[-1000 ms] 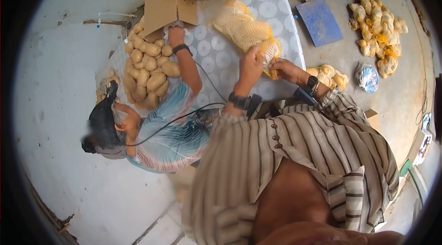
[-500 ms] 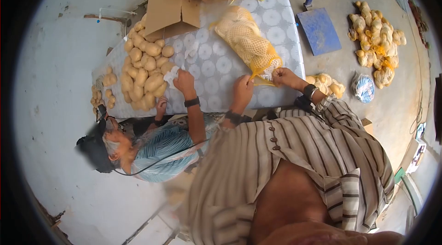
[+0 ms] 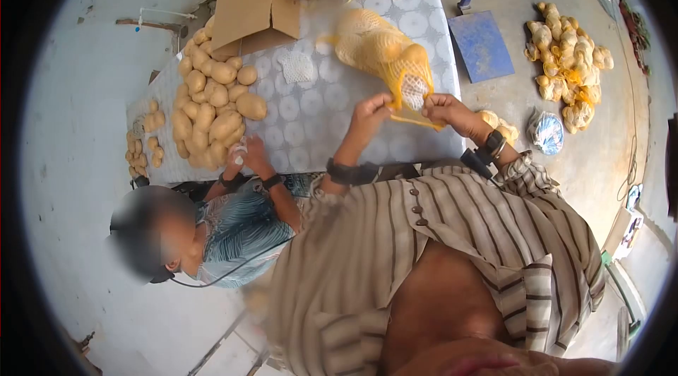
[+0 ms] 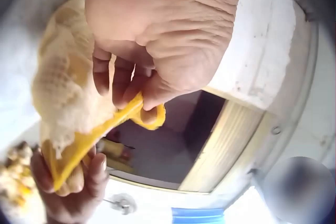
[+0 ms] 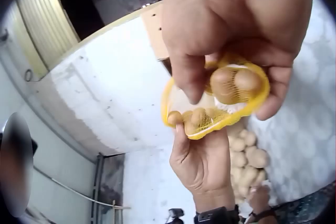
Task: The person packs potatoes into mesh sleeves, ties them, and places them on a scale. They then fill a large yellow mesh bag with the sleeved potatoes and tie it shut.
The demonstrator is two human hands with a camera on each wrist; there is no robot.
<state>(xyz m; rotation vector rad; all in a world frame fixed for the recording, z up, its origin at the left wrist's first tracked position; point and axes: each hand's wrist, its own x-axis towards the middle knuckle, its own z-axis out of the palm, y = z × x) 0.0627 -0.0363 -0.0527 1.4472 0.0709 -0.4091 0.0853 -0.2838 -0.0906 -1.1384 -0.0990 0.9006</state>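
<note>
Both hands pinched the yellow mouth of the net bag (image 3: 385,51), held up just over the near table edge: the left hand (image 3: 370,116) gripped the rim at about 8 o'clock of the opening, the right hand (image 3: 446,109) at about 4 o'clock, fingers curled on the mesh (image 5: 215,111) and stretching it wide. The bag looked heavy with potatoes, soft and saggy, its mesh stretchy but easily torn, so the thick rim band seemed the safest place to take it; the body would slump if lifted from one end. It lay on the patterned table (image 3: 318,115), running toward 12 o'clock. At 9 o'clock lay loose potatoes (image 3: 212,111), tended by a second person (image 3: 233,224). Farther off, cardboard boxes (image 3: 261,2) at 11 o'clock; on the concrete floor at 2 o'clock, a blue scale (image 3: 482,44) and filled bags (image 3: 568,69)
</note>
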